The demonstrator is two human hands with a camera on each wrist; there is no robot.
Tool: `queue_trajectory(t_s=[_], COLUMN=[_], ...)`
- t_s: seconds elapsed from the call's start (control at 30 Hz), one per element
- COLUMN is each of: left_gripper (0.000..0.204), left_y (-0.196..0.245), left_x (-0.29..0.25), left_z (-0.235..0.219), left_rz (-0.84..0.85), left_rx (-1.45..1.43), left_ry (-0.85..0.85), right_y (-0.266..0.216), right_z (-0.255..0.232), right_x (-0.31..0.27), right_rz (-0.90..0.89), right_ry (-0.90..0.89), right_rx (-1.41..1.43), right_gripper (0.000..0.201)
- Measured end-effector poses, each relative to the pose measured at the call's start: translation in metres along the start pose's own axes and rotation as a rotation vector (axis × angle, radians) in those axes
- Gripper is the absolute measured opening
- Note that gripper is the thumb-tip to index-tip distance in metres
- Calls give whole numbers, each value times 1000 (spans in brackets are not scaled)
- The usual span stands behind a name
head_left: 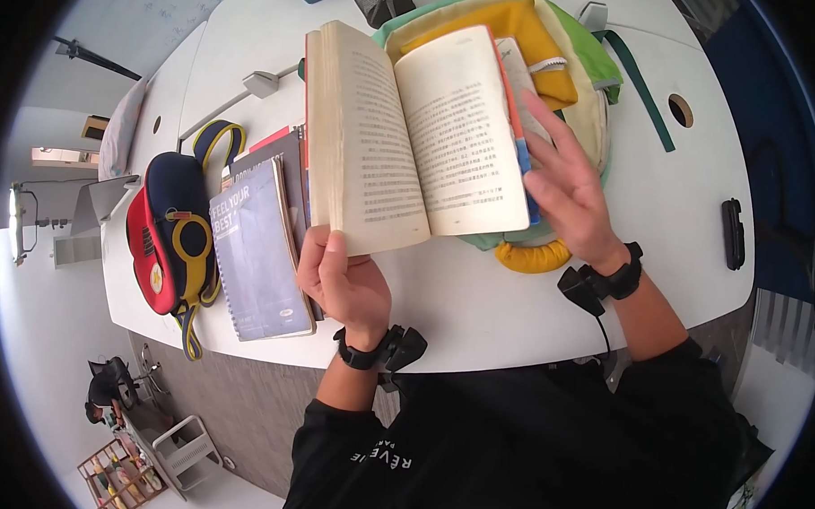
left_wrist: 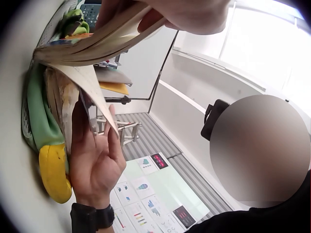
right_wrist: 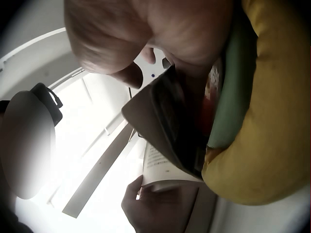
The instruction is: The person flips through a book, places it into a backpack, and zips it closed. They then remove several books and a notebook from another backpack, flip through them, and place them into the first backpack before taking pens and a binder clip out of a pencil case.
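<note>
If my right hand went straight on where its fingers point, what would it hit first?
Probably the open book, whose right edge looks just ahead of your right hand in the head view. Depth is unclear, so it might pass underneath toward the bag.

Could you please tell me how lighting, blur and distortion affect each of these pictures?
Head view: fairly even light on the open book, front edge of the table bowed, likely by the lens; left wrist view: strong glare upper right, a blurred disc below; right wrist view: glare at left, the right hand shadowed and soft.
</note>
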State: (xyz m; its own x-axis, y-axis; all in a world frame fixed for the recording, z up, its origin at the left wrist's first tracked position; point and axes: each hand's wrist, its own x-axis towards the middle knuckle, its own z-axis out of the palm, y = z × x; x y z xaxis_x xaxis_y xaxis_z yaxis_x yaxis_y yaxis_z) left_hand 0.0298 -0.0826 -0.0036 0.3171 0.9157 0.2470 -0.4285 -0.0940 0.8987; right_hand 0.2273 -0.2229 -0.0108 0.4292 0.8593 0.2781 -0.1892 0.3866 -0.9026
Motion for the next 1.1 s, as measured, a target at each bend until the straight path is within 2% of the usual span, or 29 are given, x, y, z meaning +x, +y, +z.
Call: queue_trajectory(t_s=[0.07, 0.1, 0.33, 0.4, 0.63, 0.73, 0.83, 0.9, 0.93, 1.0, 1.03, 1.1], left_gripper=[20, 19, 19, 19, 20, 19, 22, 21, 21, 21, 21, 18], left_y=[0, 0, -5, -4, -6, -4, -4, -6, -6, -4, -4, -4], left_x=[-2, -2, -4, -4, -4, -5, -5, -5, -5, -5, -5, -4], left_z=[-1, -1, -4, -4, -7, -7, -2, -2, -3, -4, -4, -3], left_rz=[-2, -6, -3, 7, 7, 52, 52, 82, 83, 68, 71, 77], left_rx=[-1, -2, 3, 34, 9, 55, 126, 133, 132, 105, 102, 96], left_ry=[-25, -53, -91, -89, -110, -126, -66, -63, -62, -94, -97, -92], right_y=[-2, 2, 2, 5, 7, 0, -1, 3, 4, 4, 4, 5], right_z=[-2, -7, -4, -6, -8, -2, -3, -5, -5, -5, -5, -4], right_x=[3, 2, 1, 1, -1, 0, 3, 2, 2, 2, 2, 2], right_rz=[53, 58, 123, 150, 192, 193, 179, 173, 174, 189, 184, 110], right_ry=[45, 8, 10, 67, 88, 50, 44, 70, 69, 151, 151, 51], right_rx=[200, 225, 162, 168, 239, 104, 10, 244, 242, 419, 417, 141], right_gripper=[65, 62, 60, 59, 60, 64, 69, 70, 70, 73, 73, 75])
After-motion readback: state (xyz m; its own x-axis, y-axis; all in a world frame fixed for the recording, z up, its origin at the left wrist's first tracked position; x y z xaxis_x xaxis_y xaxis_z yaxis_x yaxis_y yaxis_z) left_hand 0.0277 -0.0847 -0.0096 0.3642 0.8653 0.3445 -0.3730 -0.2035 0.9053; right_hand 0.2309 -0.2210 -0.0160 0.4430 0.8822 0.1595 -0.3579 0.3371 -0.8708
